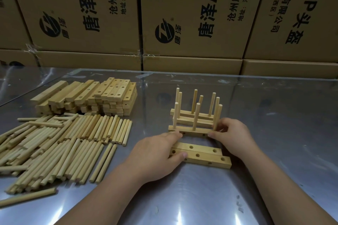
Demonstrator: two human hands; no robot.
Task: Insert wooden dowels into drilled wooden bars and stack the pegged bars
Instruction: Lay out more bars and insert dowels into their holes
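Three pegged bars stand side by side at mid-table, each with upright dowels. The nearest pegged bar (193, 130) is held at both ends: my left hand (155, 157) pinches its left end between fingers and thumb, and my right hand (232, 137) grips its right end beside the rightmost dowel. Just in front lie two drilled bars (203, 154) without dowels, flat on the table, partly under my left hand. A pile of loose dowels (60, 144) spreads at the left. Behind it sits a stack of drilled bars (91, 97).
The work surface is a shiny metal table (237, 197). Large printed cardboard boxes (192, 23) form a wall along the table's far edge. One single dowel (27, 197) lies apart near the front left.
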